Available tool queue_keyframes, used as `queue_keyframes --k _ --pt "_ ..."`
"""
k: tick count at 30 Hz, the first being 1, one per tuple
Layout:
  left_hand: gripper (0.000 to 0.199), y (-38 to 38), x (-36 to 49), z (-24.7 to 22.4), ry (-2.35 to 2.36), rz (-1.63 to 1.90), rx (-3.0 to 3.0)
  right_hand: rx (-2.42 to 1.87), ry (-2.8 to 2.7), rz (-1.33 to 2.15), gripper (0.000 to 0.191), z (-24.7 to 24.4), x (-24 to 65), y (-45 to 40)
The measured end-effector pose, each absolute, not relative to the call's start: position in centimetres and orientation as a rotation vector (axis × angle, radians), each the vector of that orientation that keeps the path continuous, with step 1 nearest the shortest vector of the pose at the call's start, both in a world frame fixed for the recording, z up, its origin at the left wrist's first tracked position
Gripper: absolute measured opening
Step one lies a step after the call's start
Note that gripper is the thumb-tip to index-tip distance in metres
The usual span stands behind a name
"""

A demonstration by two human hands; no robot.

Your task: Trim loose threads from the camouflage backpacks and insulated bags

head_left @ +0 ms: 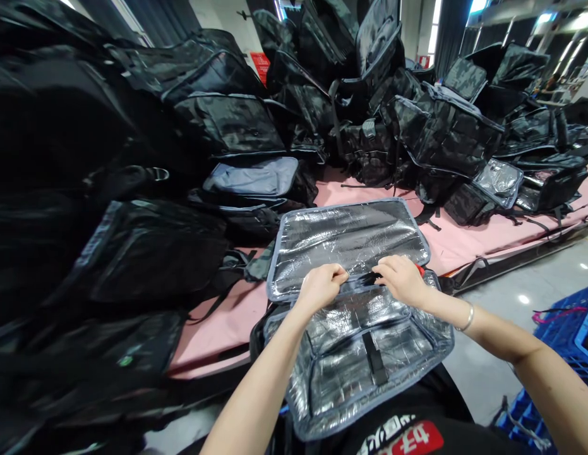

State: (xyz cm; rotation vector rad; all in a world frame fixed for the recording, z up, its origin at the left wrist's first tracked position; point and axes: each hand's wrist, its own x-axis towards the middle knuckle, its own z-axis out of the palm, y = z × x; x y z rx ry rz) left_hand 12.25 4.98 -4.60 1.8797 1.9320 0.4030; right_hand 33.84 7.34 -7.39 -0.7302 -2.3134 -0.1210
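Open cooler bag (364,354) at the near edge of the pink table (468,243), partly against the body, flap (345,243) thrown back flat with foil lining up. Left hand (322,285) curled shut on the rear rim of the bag, near the hinge of the flap. Right hand (402,280) just beside it, fingers pinched together on a small dark strap or tab (369,278) at the same rim; exact grip partly hidden. Black strip (374,357) running down the inside lining.

Probably light and soft: padded fabric, crinkly foil, walls sagging without support. Foil likely slick and easy to crease or tear; better held at the grey bound edge or the strap. Piles of dark bags (218,114) crowd the table behind, blue crate (571,328) on the floor right.
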Motion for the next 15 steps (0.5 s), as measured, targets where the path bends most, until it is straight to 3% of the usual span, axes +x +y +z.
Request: queue_keyframes --k 4,15 --pt "0.018 5.1 12.3 -4.6 1.926 0.398 1.872 -0.715 -2.235 -0.288 0.011 -8.2 33.4 7.0" --pt "0.021 4.4 12.6 -4.2 1.920 0.422 1.881 -0.722 -2.237 -0.318 0.016 -8.5 31.9 7.1"
